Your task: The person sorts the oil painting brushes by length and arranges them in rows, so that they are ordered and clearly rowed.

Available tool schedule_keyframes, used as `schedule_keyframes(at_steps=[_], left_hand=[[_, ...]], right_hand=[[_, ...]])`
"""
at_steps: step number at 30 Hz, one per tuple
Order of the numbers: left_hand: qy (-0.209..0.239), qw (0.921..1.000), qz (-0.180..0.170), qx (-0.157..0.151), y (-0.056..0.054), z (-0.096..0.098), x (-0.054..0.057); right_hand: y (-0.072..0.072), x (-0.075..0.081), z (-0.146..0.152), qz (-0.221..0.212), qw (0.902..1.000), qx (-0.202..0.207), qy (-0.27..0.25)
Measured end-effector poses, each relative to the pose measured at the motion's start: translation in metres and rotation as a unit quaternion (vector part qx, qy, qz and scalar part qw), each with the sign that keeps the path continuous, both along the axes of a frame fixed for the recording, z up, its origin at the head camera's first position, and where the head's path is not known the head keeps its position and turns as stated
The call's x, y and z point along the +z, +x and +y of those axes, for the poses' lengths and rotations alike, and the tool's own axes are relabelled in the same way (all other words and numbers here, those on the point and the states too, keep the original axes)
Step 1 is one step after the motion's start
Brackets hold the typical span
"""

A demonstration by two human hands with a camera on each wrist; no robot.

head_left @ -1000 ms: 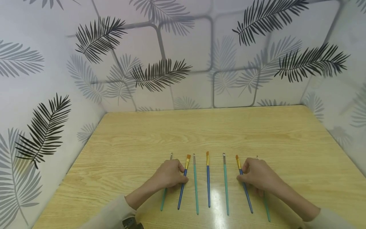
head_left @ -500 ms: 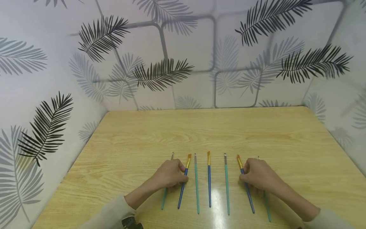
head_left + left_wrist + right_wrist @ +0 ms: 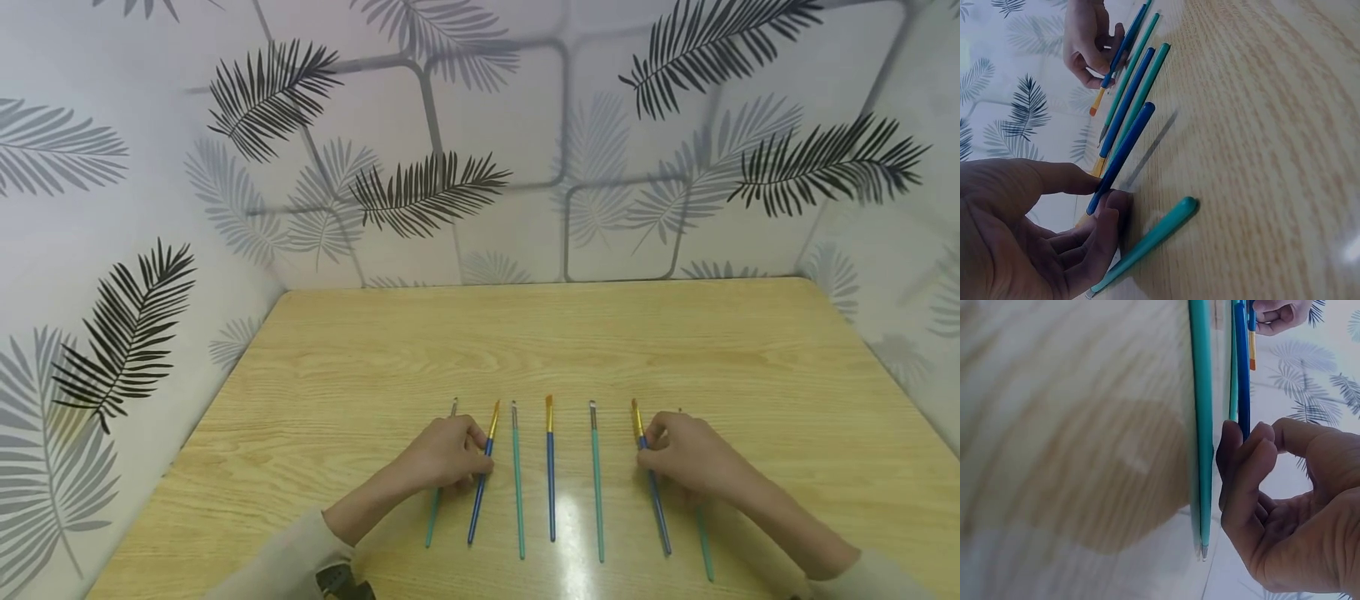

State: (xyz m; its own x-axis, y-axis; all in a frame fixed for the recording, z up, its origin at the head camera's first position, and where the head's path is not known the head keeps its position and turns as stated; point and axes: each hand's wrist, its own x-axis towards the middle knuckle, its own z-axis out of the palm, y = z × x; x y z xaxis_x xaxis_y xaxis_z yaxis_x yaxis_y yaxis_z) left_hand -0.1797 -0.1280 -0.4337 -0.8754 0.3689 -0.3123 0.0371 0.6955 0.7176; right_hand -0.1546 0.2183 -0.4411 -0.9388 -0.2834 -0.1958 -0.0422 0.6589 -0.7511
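Note:
In the head view, my left hand pinches a blue-handled paintbrush with a gold ferrule between thumb and fingers. The left wrist view shows the handle end of that brush raised off the wood, its shadow beside it. My right hand pinches another blue paintbrush, its bristles pointing away. Under the left hand lies a green paintbrush, partly hidden; a second green paintbrush lies partly hidden under the right. Between the hands rest a green paintbrush, a blue paintbrush and another green paintbrush.
The brushes form a row on a light wooden table, near its front. Behind and at both sides stand walls with a leaf pattern. A glare spot shines on the tabletop in front.
Both held brushes have turned, so their bristle ends look narrower. The right hand and its brush have shifted slightly right, and that brush stands a little straighter. The head view has shifted slightly.

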Motion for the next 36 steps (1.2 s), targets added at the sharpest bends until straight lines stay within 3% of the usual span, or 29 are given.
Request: schedule_keyframes(at_steps=[7, 19, 30, 36], left_hand=[[0.035, 0.9992, 0.007, -0.016, -0.003, -0.006, 0.003], [0.063, 0.9980, 0.009, 0.009, -0.008, -0.009, 0.009], [0.083, 0.9964, 0.005, 0.018, -0.012, -0.010, 0.010], [0.110, 0.9938, -0.011, 0.016, -0.013, -0.011, 0.012]], right_hand=[[0.000, 0.003, 0.000, -0.033, 0.9990, -0.007, -0.029], [-0.001, 0.005, 0.004, -0.067, 0.9957, -0.008, -0.064], [-0.003, 0.006, 0.005, -0.055, 0.9936, 0.002, -0.099], [-0.006, 0.005, 0.007, -0.053, 0.9882, -0.003, -0.144]])
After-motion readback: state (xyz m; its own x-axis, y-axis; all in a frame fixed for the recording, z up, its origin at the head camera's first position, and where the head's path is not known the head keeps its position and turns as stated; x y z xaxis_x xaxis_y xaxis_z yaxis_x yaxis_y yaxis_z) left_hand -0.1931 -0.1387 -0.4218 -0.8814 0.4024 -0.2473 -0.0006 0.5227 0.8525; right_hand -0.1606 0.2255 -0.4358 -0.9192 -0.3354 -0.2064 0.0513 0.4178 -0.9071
